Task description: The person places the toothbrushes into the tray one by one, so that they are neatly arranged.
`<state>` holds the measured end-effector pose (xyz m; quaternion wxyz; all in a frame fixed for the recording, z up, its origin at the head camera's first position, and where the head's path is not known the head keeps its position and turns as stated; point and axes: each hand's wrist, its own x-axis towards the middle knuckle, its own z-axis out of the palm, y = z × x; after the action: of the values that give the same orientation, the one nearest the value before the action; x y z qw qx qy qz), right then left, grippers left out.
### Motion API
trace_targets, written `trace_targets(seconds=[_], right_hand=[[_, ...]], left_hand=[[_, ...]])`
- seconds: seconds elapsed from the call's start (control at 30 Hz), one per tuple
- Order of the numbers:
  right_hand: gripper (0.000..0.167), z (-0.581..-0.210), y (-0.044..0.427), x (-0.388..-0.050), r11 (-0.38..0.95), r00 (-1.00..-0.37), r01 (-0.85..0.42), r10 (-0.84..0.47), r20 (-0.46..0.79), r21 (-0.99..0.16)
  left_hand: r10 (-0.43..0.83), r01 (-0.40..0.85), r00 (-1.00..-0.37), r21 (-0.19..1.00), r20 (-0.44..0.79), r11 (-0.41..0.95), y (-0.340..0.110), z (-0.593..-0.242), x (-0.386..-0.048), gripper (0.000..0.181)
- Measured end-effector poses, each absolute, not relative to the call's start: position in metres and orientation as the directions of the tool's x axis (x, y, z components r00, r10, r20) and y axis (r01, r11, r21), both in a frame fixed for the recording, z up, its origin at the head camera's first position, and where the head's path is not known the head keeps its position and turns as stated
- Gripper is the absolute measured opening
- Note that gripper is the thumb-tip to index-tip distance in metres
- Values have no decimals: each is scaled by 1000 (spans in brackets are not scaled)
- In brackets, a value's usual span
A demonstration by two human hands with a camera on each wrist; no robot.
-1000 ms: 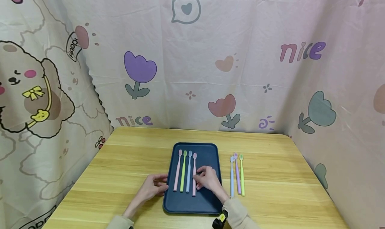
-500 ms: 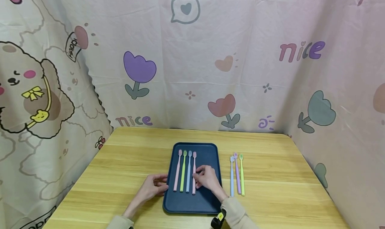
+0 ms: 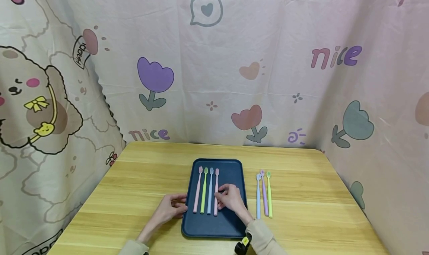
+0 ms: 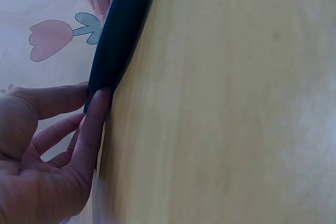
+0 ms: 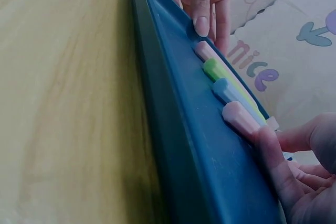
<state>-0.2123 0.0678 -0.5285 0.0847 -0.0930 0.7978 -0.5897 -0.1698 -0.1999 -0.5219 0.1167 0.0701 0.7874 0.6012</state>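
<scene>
Brush (image 3: 216, 184) in R hand (image 3: 230, 198), L hand (image 3: 169, 207) on tray (image 3: 214, 227)

R pinches brush handle; L grips tray rim. Vs 1 s ago: brush slid slightly fwd, L hand same. Tray betw. hands: held brush + pink (image 3: 197, 191), green (image 3: 204, 191), blue (image 3: 210, 191) ones just L of it. Table (image 3: 301, 180) R of R hand: loose blue (image 3: 258, 196), loose purple (image 3: 264, 194), loose green (image 3: 269, 194).

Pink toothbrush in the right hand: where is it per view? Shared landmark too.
Head: pink toothbrush at lower centre, rightmost of four on the dark blue tray.
Left wrist: not visible.
Right wrist: its handle end right of centre, at the right hand's fingertips.
Landmark: dark blue tray.
</scene>
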Motion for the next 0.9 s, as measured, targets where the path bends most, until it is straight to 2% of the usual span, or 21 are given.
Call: trace_targets(seconds=[0.9], right_hand=[[26, -531, 66, -214, 278, -974, -41, -225, -24, -960]], left_hand=[[243, -41, -964, 960, -111, 277, -200, -520, -169, 55]])
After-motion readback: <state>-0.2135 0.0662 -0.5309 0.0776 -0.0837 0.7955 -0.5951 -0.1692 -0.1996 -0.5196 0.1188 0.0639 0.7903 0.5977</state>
